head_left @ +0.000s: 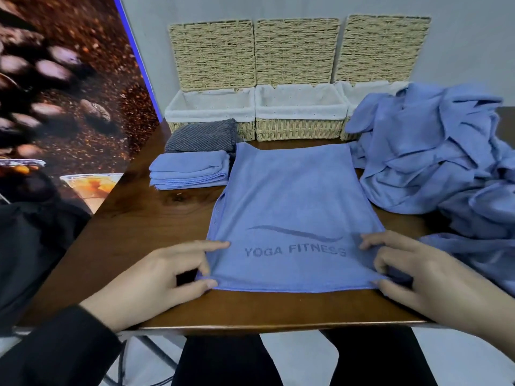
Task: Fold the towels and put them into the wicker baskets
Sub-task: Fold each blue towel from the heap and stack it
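Observation:
A blue towel [289, 196] printed "YOGA FITNESS" lies flat on the dark wooden table [133, 227], its long side running away from me. My left hand [167, 274] pinches its near left corner between thumb and fingers. My right hand [412, 274] pinches the near right corner the same way. Three wicker baskets with white liners stand open at the back: left [211, 107], middle [301, 110] and right [351, 98], which is partly hidden. Their lids lean up against the wall.
A stack of folded blue towels [189, 169] lies left of the flat towel, with a folded dark grey cloth [203, 136] behind it. A big heap of unfolded blue towels [434, 151] fills the table's right side. The table's near edge [278, 327] is close to my legs.

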Motion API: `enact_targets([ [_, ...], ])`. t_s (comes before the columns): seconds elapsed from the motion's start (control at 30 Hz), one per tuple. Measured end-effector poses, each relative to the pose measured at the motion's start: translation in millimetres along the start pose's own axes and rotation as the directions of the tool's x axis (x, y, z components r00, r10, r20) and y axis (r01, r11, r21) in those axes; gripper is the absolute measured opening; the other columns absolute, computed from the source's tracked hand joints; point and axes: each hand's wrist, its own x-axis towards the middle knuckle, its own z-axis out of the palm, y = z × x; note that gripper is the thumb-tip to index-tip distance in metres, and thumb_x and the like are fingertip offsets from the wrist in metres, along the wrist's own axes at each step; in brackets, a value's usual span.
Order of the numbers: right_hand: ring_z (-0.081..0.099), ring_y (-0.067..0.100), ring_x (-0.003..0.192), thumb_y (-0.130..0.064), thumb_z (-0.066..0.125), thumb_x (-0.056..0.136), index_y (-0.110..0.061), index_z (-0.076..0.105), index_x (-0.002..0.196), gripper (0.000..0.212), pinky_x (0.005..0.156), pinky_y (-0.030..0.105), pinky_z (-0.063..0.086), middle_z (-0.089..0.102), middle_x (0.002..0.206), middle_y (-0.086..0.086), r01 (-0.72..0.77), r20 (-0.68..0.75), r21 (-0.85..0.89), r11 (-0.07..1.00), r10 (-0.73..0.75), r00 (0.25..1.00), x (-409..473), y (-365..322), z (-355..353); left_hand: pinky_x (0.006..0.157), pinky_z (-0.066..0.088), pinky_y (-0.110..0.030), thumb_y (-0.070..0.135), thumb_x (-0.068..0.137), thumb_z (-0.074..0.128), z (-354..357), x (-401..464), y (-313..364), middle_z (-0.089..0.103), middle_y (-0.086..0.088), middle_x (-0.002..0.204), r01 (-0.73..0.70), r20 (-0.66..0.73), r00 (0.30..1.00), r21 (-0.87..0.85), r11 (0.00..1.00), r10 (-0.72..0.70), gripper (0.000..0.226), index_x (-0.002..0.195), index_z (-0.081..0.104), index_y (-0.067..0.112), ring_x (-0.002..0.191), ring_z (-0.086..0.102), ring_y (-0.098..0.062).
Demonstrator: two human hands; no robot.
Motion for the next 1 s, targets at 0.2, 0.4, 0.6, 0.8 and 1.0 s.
enact_targets([
  [0.2, 0.056, 0.006, 0.125, -0.066, 0.059, 0.089, -0.044, 0.057, 0.102, 0.026, 0.096, 0.026, 0.043, 0.051, 0.140, -0.021, 0.051, 0.063, -0.014, 0.999, -0.050, 0.997, -9.7, 11.9, -6.9, 0.097, 0.038, -0.023, 0.056, 0.089, 0.066, -4.0, -3.8, -10.8, 0.059, 0.024, 0.125, -0.060, -0.005, 0.998, 0.106, 0.992, 0.061, 0.018, 0.085, 0.074, 0.040, 0.117, 0.055, -0.012],
  [0.4, 0.059, 0.004, 0.099, -0.037, 0.063, 0.087, -0.030, 0.070, 0.102, 0.017, 0.083, 0.026, 0.040, 0.058, 0.113, -0.019, 0.145, 0.020, -0.183, 0.972, -0.144, 0.989, -7.0, 18.4, -14.7, 0.089, 0.039, -0.029, 0.057, 0.093, 0.059, -6.6, -2.9, -14.1, 0.058, 0.022, 0.106, -0.085, -0.081, 0.991, 0.194, 0.977, 0.103, 0.029, 0.080, 0.076, 0.037, 0.103, 0.058, -0.008],
  [0.6, 0.055, 0.009, 0.082, -0.027, 0.054, 0.084, -0.025, 0.060, 0.087, 0.007, 0.082, 0.023, 0.040, 0.058, 0.087, -0.017, 0.051, -0.117, -0.197, 0.979, -0.075, 0.990, 6.5, -6.9, -5.7, 0.086, 0.044, -0.036, 0.054, 0.099, 0.052, 20.7, 22.4, 37.4, 0.059, 0.017, 0.100, -0.134, -0.209, 0.962, 0.200, 0.971, 0.176, 0.034, 0.094, 0.073, 0.028, 0.094, 0.057, -0.006],
  [0.8, 0.061, 0.008, 0.076, -0.025, 0.063, 0.088, -0.034, 0.064, 0.094, 0.011, 0.068, 0.018, 0.043, 0.064, 0.085, -0.016, 0.074, -0.223, 0.195, 0.978, -0.029, 0.974, 46.0, -69.5, -11.2, 0.092, 0.044, -0.028, 0.059, 0.091, 0.058, 63.7, 59.1, 108.0, 0.062, 0.017, 0.112, -0.064, -0.341, 0.939, -0.041, 0.997, 0.046, 0.044, 0.126, 0.059, 0.032, 0.107, 0.059, -0.006],
  [1.0, 0.056, 0.012, 0.088, -0.047, 0.061, 0.094, -0.032, 0.055, 0.089, 0.017, 0.083, 0.024, 0.041, 0.054, 0.087, -0.012, 0.097, -0.107, 0.168, 0.981, -0.080, 0.991, 60.4, -62.8, 4.9, 0.069, 0.043, -0.020, 0.032, 0.095, 0.055, 43.9, 54.6, 91.3, 0.060, 0.009, 0.077, 0.021, -0.367, 0.916, -0.359, 0.933, -0.161, 0.011, 0.088, 0.062, 0.026, 0.073, 0.057, -0.011],
])
